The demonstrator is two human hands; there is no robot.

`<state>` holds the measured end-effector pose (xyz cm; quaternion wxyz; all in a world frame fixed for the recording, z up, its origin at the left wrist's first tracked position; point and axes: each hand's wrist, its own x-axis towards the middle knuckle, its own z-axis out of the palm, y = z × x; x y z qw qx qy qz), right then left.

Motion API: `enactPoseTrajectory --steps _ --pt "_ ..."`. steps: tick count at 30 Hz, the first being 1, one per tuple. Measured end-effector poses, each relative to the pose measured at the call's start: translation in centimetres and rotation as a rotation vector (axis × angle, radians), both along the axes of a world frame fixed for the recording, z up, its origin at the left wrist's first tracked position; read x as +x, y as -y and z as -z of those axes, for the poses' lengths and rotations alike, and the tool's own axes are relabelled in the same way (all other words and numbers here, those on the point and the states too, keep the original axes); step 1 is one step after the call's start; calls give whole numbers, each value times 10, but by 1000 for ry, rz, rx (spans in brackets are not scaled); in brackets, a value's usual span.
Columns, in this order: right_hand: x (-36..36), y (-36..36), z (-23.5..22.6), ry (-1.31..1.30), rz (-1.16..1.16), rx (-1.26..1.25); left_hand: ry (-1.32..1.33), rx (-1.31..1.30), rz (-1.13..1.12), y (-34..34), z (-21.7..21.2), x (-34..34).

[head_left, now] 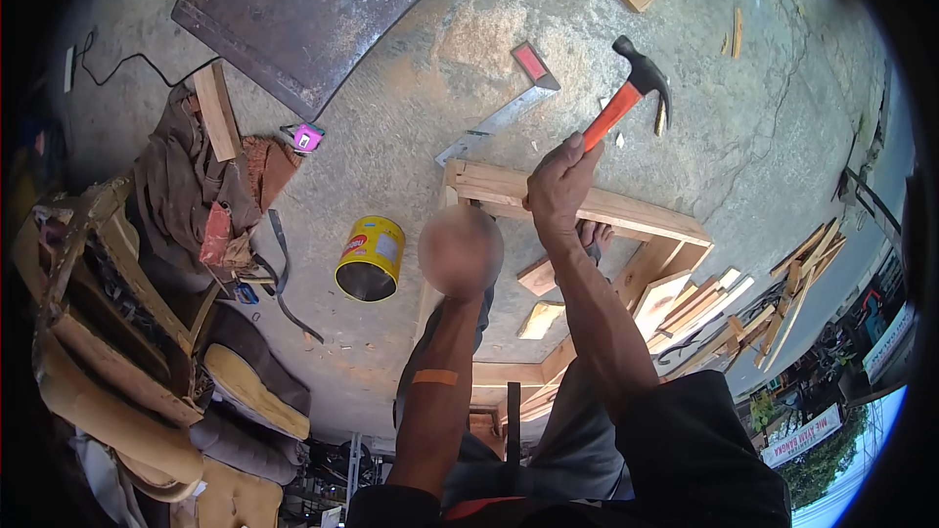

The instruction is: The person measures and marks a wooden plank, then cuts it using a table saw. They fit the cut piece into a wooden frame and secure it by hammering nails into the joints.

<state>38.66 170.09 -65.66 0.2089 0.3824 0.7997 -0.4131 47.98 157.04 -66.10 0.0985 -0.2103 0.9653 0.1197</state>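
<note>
Only one container w/ its mouth in view: yellow tin can (370, 257), lying tilted on the concrete floor (743, 137) left of the wooden frame (587, 207), open end dark, contents can't tell.

Right hand (559, 184) is raised over the frame's far rail, fingers wrapped tight round the orange handle of a claw hammer (631, 88). Hammer rises up & right from the fist; black steel head sits above the frame, over bare floor. Left hand (460, 250) is blurred out at the frame's left corner, so whether it's apart or gripping sth, can't tell. Orange plaster strip on that forearm.

Frame: pale raw planks, rectangular, lying flat. Steel try square (509, 108) w/ red stock lies just beyond the frame's far-left corner. Loose wood offcuts (773, 308) heaped right of the frame. Rusty curved metal sheet (313, 10) well beyond the frame, up left. Floor is rough, cracked, dusted w/ orange sawdust.
</note>
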Motion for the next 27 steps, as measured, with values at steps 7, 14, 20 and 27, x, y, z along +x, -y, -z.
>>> enactPoseTrajectory --steps 7,14,20,27 --pt "-46 -24 -4 -64 -133 -98 -8 0 -34 2 2 1" --pt "47 -36 91 61 -662 -25 11 69 -51 -7 3 -3" --pt "88 -21 82 113 -621 12 34 70 -50 -13 -4 -13" --pt "20 -3 33 -93 338 7 29 38 -88 -2 -4 -3"
